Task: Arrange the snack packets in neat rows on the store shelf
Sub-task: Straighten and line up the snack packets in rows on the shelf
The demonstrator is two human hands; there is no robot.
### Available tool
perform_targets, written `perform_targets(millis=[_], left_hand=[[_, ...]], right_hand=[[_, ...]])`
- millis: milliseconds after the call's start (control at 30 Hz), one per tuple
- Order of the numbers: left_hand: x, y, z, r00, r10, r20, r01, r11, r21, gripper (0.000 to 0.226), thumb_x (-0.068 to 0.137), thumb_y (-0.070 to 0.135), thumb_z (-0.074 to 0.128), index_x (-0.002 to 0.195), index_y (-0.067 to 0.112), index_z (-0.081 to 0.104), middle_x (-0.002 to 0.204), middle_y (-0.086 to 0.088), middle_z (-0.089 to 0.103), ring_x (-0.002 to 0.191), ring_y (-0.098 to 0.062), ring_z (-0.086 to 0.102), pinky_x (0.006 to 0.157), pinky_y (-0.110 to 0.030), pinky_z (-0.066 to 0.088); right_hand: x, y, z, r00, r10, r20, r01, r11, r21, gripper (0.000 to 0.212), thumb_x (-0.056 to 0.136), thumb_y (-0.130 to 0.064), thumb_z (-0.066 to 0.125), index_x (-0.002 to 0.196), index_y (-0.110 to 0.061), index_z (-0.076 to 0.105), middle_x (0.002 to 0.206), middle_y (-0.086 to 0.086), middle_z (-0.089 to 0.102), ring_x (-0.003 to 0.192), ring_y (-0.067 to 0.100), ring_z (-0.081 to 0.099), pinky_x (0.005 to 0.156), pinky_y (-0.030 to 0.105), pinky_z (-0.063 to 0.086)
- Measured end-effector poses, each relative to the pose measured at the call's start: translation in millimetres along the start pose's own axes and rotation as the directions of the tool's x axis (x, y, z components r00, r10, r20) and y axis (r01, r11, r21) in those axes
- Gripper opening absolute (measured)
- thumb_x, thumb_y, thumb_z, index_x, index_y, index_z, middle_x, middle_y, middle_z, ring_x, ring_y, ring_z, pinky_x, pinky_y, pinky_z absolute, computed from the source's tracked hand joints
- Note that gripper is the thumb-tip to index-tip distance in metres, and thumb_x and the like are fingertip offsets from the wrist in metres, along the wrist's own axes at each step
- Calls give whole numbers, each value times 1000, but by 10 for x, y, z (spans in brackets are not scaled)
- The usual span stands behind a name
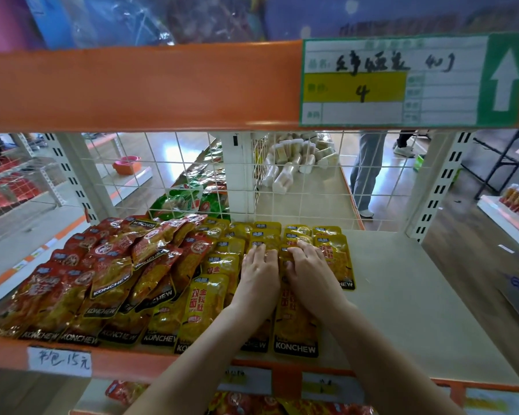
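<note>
Right now we are in the middle of the straightening step, by our reading: both hands lie flat on the yellow packets on the shelf board, just left of its bare stretch. Our left hand rests palm down with fingers straight and slightly spread, gripping nothing; our right hand lies just beside it, fingers also extended and pressing on the packet tops. Neither hand pinches a packet.

The yellow packets lie face up in overlapping columns, each with its long axis running from the orange front rail back toward the wire grid. Their black bottom bands point to the front rail and their top ends to the grid. The column under our right hand looks fairly straight.

Left of the yellow packets, the red packets lie heaped and skewed, several turned at angles, so that part appears undone.

Next, we judge, the move calls for sliding the pressed packets square with the front rail, then lifting our hands and turning to the red heap, keeping each column parallel to its neighbour.
</note>
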State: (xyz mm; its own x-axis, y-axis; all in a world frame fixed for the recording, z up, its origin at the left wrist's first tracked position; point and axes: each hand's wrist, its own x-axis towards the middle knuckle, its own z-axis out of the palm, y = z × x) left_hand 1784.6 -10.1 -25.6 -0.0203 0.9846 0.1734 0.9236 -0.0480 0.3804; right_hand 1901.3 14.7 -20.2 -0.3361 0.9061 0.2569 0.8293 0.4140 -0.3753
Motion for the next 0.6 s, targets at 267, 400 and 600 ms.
perform_targets(millis=[267, 400, 600], left_hand=[[-70, -75, -279, 989, 38, -144, -62, 984, -166, 33, 97, 11, 36, 126, 11, 53, 123, -6, 57, 111, -18, 53, 93, -30, 46], [-134, -278, -520, 970, 23, -243, -56, 990, -131, 28, 96, 14, 42, 117, 18, 59, 116, 3, 62, 97, -10, 59, 79, -25, 52], [-253, -673, -883, 918, -67, -392, 33, 995, -92, 26, 92, 8, 49, 110, 17, 65, 111, 1, 65, 94, -13, 58, 75, -26, 50]], right_hand=[[24, 66, -8, 989, 17, -146, -14, 1000, 20, 25, 95, -17, 45, 113, -11, 62, 115, 8, 61, 109, 25, 53, 94, 34, 42], [-1, 123, -47, 981, 39, -192, -27, 998, 63, 21, 94, -15, 47, 104, -11, 65, 104, 7, 63, 100, 24, 55, 87, 35, 43], [-12, -80, -155, 988, -47, -146, 68, 988, 142, 22, 96, -19, 46, 103, -16, 66, 103, -3, 64, 93, 12, 58, 77, 21, 43]])
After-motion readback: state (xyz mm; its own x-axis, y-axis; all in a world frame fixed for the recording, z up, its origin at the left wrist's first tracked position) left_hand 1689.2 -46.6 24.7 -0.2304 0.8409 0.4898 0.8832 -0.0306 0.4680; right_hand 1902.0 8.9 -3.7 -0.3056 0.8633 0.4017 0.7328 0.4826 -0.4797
